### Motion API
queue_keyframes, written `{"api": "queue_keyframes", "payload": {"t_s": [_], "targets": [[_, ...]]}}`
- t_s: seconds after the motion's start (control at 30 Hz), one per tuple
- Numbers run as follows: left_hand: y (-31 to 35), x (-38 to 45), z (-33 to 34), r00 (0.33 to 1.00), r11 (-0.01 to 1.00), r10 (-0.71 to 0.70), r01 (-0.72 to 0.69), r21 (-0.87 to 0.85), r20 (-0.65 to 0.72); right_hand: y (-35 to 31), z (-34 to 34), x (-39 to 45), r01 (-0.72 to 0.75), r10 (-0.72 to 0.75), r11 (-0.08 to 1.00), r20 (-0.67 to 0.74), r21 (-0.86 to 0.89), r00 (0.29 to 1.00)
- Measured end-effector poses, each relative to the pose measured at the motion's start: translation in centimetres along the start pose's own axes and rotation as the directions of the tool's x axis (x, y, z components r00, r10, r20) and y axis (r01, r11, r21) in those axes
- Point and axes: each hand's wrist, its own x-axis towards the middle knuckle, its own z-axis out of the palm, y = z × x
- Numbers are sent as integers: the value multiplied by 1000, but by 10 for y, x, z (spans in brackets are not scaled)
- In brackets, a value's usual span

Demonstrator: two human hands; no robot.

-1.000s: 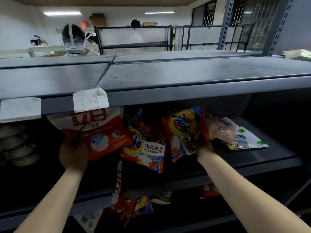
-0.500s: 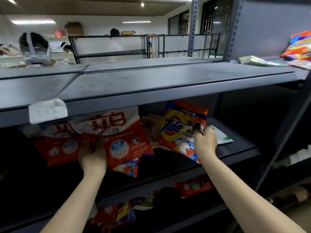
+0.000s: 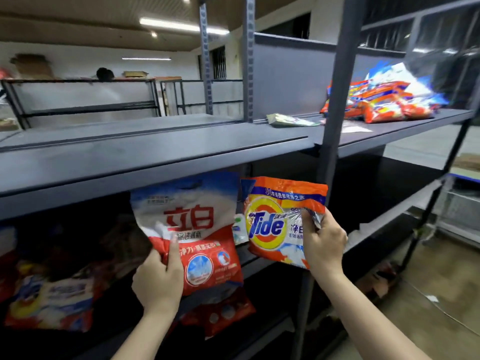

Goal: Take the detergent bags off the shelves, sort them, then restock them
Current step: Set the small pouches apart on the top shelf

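Note:
My left hand point(image 3: 159, 279) grips a red and white detergent bag point(image 3: 197, 229) by its lower left corner, held upright in front of the middle shelf. My right hand point(image 3: 323, 242) grips an orange Tide bag point(image 3: 275, 219) at its right edge, just right of the first bag. Both bags are off the shelf board. More detergent bags point(image 3: 49, 305) lie in the dark at the left of the middle shelf. A pile of orange and blue bags point(image 3: 384, 100) rests on the upper shelf point(image 3: 389, 128) at the right.
A grey upright post point(image 3: 335, 105) stands just right of the Tide bag. A flat green packet point(image 3: 288, 120) lies on the top shelf. Red bags point(image 3: 220, 315) sit on the shelf below. Empty racks and a person's head show at the back left. Concrete floor lies at right.
Both hands have pulled their bags out of the middle shelf toward me and raised them. The view has swung right, revealing the pile of bags on the upper right shelf.

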Motion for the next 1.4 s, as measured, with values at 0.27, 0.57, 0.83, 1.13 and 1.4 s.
{"api": "queue_keyframes", "payload": {"t_s": [0.27,0.57,0.83,1.13,1.4], "targets": [[85,-76,91,992,990,105,-96,-105,76,71,-103,67,31,-29,999,-80,29,996],[202,-125,181,983,957,172,-152,-247,59,136,-197,145,-16,-4,997,-264,-74,965],[306,-104,241,970,888,239,-237,-395,-45,185,-226,216,-61,18,995,-435,-84,900],[412,-54,340,977,884,182,-211,-417,-108,235,-230,318,-60,32,997,-490,-41,871],[492,14,409,981,905,188,-195,-377,-57,263,-239,392,-56,-25,991,-574,-123,818]]}}
